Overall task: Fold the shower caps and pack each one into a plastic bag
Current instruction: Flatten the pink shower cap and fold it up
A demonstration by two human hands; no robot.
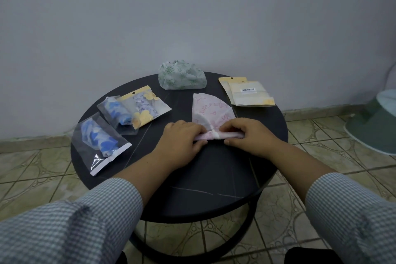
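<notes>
A pink-patterned shower cap [211, 111] lies folded into a wedge on the round black table [214, 178], its near edge rolled up. My left hand [182, 139] and my right hand [248, 135] both grip that rolled edge, fingers curled over it, thumbs at the front. A green-patterned shower cap [182, 75] sits bunched at the table's far edge. At the far right lie two empty plastic bags [249, 93] with yellow headers.
Three packed bags lie at the left: one with a blue cap [100, 141] nearest, another blue one [117, 113] behind it, and a purple-patterned one [145, 104] under a yellow header. A wall stands close behind; tiled floor surrounds the table. A pale green object [377, 120] stands at right.
</notes>
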